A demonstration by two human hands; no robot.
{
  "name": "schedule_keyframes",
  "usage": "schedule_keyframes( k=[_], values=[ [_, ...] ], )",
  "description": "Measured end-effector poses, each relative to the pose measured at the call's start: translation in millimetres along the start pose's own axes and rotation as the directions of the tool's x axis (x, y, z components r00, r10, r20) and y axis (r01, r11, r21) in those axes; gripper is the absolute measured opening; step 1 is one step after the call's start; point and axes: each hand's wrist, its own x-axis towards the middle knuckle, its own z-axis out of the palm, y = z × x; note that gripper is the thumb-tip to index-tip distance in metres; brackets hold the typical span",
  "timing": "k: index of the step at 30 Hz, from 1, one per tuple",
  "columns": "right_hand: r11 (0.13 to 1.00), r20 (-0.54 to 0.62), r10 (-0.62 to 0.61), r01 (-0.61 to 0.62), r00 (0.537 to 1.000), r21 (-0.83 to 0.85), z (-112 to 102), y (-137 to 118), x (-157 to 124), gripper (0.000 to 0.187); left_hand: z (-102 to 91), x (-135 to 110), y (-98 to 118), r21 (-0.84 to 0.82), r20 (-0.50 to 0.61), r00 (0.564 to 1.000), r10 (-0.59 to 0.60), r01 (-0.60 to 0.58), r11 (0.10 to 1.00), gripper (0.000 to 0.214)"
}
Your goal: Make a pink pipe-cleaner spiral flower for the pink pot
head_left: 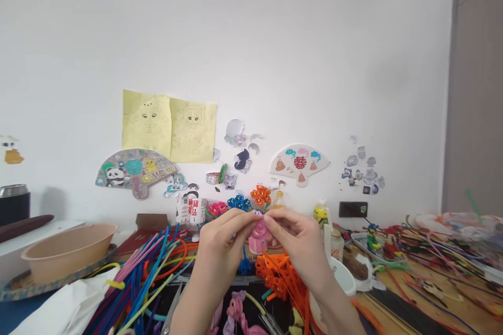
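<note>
Near edge: both forearms enter from the bottom of the frame; scissors (174, 304) lie just beside the left one, pink twisted pieces (236, 308) between the two. Left hand (225, 235) and right hand (297, 233) meet at the centre, raised above the surface (416, 293); thumb and finger of each are pinched narrow on a small pink curled piece (260, 229), held between the fingertips. Low room is tight: orange fuzzy stems (275, 272) crowd below the right hand and run along its forearm, with a round white lid (343, 276) on that forearm's outer side. Left flank: a multicoloured stem bundle (135, 288) fans upward, then a brown bowl (70, 251), its rim overlapping the far part of a patterned tray. Right flank: bare wood shows between loose stems. Directly behind the fingers stands a pink striped cup (257, 245); beyond it, orange flowers (260, 196) and blue flowers (239, 202) rise against the wall (251, 36). Above the hands the view opens onto that wall, bearing yellow sheets (168, 125) and a white fan (286, 159).
</note>
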Motion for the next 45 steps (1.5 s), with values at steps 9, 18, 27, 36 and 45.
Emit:
schedule_keyframes(
  k=[9,18,27,36,45],
  values=[
    [1.000,-0.014,-0.019,0.019,1.000,-0.023,1.0,-9.8,-0.7,0.025,3.4,-1.6,-1.4,-0.176,-0.033,0.964,-0.262,0.253,0.951,0.013],
    [0.993,0.116,0.111,-0.116,0.987,0.037,-8.3,-1.5,3.9,0.039,5.7,-5.2,-5.7,-0.397,-0.055,0.897,-0.439,0.383,0.834,0.012],
    [0.997,0.150,0.076,-0.077,0.986,0.001,-7.9,0.8,5.0,0.033,1.5,-2.1,-8.1,-0.524,0.153,0.829,-0.539,0.530,0.667,0.020],
    [0.993,0.093,0.114,-0.116,0.989,0.009,-2.0,2.2,3.3,0.033,4.5,-3.8,-7.3,-0.543,0.228,0.771,-0.595,0.608,0.579,0.027],
    [0.989,0.150,0.093,-0.074,0.984,-0.130,-3.7,12.1,5.5,0.035,6.1,-7.3,-14.1,-0.477,0.270,0.751,-0.602,0.648,0.594,0.026]
  ],
)
